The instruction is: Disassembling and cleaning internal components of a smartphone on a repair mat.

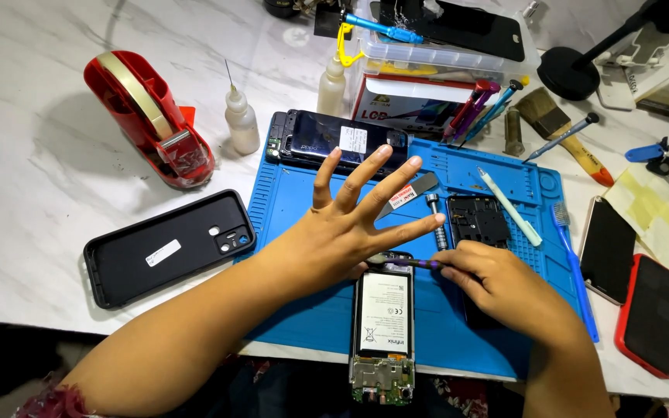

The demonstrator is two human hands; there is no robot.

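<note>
An opened phone (383,325) with its white battery and green board exposed lies on the blue repair mat (288,209), hanging over the table's front edge. My left hand (354,220) rests by the heel on the phone's upper end, fingers spread and raised. My right hand (497,282) holds a thin purple tool (408,262) level, its tip pointing left under my left palm at the phone's top edge.
A black phone case (168,244) lies left of the mat, a red tape dispenser (149,116) behind it. Two dropper bottles (241,120), a stacked phone (342,139), a black frame (478,220), a toothbrush (574,263) and two phones (632,279) surround the mat.
</note>
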